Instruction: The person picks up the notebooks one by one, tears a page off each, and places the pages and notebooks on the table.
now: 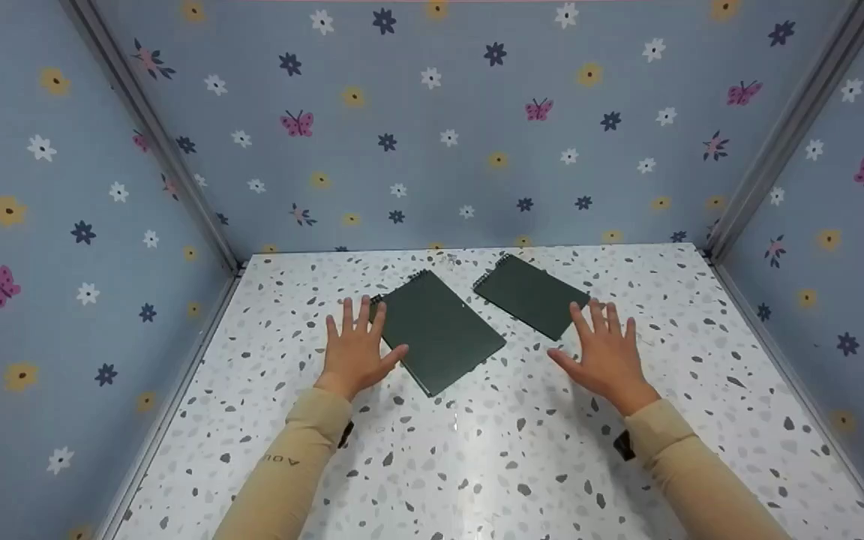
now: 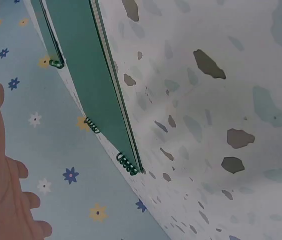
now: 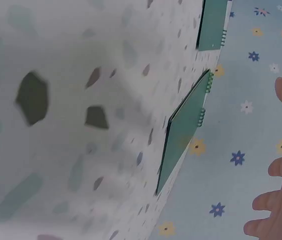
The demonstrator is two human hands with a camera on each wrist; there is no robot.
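Note:
Two dark green spiral-bound notebooks lie flat and apart on the speckled tabletop. The larger notebook [image 1: 443, 334] is left of centre, turned at an angle, its coil at the upper left. To its right and farther back lies the smaller notebook [image 1: 533, 296], also angled. My left hand [image 1: 357, 349] is spread palm down at the larger one's left edge, fingers straight. Beside the smaller one's near right corner, my right hand [image 1: 606, 356] is spread likewise. Neither hand grips anything. Both wrist views show the larger notebook [image 2: 93, 75] and the smaller notebook [image 3: 185, 130] from low down.
The white tabletop [image 1: 477, 465] has grey terrazzo specks. Blue flowered panels stand behind it, like the back panel [image 1: 417, 165], and at both sides. Grey metal posts, such as the left post [image 1: 154, 127], run up the corners.

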